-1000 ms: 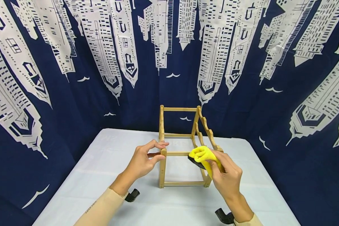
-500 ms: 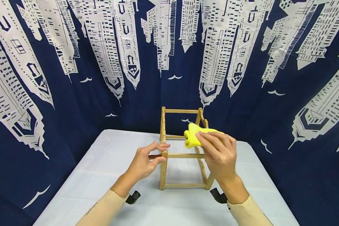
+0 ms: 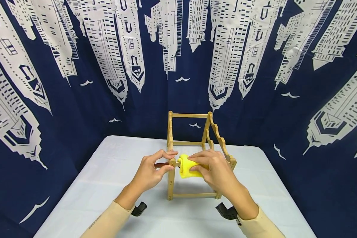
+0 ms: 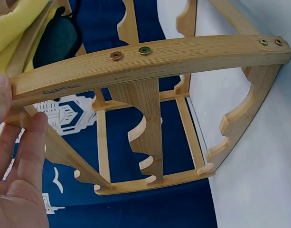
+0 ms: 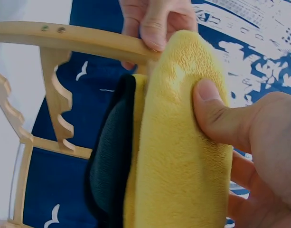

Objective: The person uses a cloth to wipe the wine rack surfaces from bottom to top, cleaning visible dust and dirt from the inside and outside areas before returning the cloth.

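A light wooden rack [image 3: 171, 185] with scalloped rails stands on the table. My left hand [image 3: 150, 170] holds its near upper left corner, thumb on one side and fingers on the other; the left wrist view shows the fingers [image 4: 33, 142] at the end of the curved post. My right hand [image 3: 218, 170] grips a folded yellow cloth [image 3: 186, 168], wrapped over the near top crossbar close to the left corner. In the right wrist view the thumb presses the plush cloth [image 5: 176, 137], and a dark-backed flap [image 5: 112, 152] hangs beside it. The cloth hides most of that bar.
A white-covered table [image 3: 113, 185] lies under the rack. Behind and around it hangs a navy curtain [image 3: 148, 115] printed with white buildings and birds. Black wrist-worn pieces [image 3: 139, 209] sit below both hands.
My right hand lifted the cloth from the rack's near right side, then brought it down and left onto the near top crossbar. The left hand keeps its hold on the corner.
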A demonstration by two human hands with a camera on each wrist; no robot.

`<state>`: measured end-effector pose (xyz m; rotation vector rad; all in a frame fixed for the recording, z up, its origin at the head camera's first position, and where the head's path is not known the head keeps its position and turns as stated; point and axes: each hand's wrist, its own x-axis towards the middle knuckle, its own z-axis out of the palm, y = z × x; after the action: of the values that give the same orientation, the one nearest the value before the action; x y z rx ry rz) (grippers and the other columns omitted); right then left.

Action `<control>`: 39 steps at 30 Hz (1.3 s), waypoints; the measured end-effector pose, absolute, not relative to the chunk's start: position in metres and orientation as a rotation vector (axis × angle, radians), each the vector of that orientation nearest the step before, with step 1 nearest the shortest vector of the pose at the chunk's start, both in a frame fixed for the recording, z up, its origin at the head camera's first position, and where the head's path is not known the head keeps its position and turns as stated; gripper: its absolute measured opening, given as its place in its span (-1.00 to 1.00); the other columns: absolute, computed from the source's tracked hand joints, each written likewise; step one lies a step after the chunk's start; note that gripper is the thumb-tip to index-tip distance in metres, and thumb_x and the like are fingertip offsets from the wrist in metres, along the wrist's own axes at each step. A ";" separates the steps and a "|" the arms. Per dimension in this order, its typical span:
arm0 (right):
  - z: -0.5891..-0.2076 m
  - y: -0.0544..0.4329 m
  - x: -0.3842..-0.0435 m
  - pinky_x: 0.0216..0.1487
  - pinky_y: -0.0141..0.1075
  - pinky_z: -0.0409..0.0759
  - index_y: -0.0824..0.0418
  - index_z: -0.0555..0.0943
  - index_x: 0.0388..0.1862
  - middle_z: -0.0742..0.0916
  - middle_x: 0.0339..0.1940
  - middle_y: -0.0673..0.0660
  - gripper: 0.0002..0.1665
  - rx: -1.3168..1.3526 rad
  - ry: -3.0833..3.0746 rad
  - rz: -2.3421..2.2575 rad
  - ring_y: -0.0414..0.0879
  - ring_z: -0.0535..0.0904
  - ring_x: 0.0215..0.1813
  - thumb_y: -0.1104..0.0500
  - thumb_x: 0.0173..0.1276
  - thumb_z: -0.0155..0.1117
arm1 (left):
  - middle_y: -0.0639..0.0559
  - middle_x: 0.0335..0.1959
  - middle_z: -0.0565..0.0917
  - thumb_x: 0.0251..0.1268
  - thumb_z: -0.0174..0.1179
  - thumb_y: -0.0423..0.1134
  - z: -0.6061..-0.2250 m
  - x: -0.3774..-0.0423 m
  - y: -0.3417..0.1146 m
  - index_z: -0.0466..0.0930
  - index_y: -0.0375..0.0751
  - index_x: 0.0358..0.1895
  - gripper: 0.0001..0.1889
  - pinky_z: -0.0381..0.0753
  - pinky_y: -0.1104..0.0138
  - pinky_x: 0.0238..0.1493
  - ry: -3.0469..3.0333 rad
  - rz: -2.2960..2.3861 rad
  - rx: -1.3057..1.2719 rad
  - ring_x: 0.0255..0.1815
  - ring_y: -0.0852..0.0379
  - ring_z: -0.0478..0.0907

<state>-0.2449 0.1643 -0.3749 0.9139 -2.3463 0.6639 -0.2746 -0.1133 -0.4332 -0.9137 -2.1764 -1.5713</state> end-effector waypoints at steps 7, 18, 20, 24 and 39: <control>-0.389 0.143 -0.248 0.26 0.03 0.86 0.15 0.93 0.23 0.97 0.13 0.06 -0.47 0.972 -2.261 0.552 0.02 0.91 0.20 0.16 0.26 0.83 | -0.07 0.40 0.88 0.49 0.57 -0.36 -0.435 -0.276 -0.115 0.76 -0.09 0.06 -0.77 0.97 0.16 0.20 -2.183 -1.546 -0.932 0.55 -0.14 0.78; -0.400 0.126 -0.254 0.16 -0.07 0.89 0.14 0.95 0.06 0.98 -0.03 0.01 -0.51 0.913 -2.156 0.417 -0.03 0.93 0.02 0.03 0.17 0.85 | -0.08 0.38 0.89 0.53 0.52 -0.41 -0.432 -0.275 -0.112 0.76 -0.16 0.07 -0.81 0.97 0.19 0.19 -2.162 -1.506 -0.947 0.51 -0.19 0.81; -0.401 0.131 -0.255 0.14 -0.08 0.89 0.12 0.95 0.04 0.98 -0.05 -0.01 -0.52 0.914 -2.147 0.401 -0.05 0.93 0.01 0.01 0.15 0.85 | -0.09 0.35 0.91 0.51 0.53 -0.43 -0.431 -0.274 -0.112 0.76 -0.17 0.06 -0.79 0.97 0.18 0.19 -2.150 -1.497 -0.946 0.50 -0.19 0.81; -0.402 0.150 -0.257 0.12 -0.06 0.88 0.10 0.96 0.01 0.99 -0.08 -0.02 -0.48 0.892 -2.138 0.359 -0.03 0.93 -0.02 -0.02 0.06 0.87 | -0.07 0.34 0.91 0.50 0.54 -0.45 -0.431 -0.273 -0.113 0.75 -0.15 0.04 -0.78 0.97 0.17 0.21 -2.151 -1.484 -0.958 0.52 -0.18 0.80; -0.397 0.211 -0.246 0.58 0.33 0.68 0.23 0.93 0.05 0.98 -0.07 0.11 -0.34 0.780 -2.164 0.179 0.18 0.93 0.13 0.18 -0.11 0.98 | -0.08 0.36 0.90 0.53 0.52 -0.44 -0.429 -0.274 -0.117 0.74 -0.16 0.05 -0.80 0.96 0.15 0.23 -2.164 -1.432 -1.000 0.54 -0.18 0.78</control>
<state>-0.2457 0.2110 -0.3971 0.7802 -2.1645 0.1789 -0.2735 -0.1168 -0.4291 -0.9997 -2.1642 -1.4324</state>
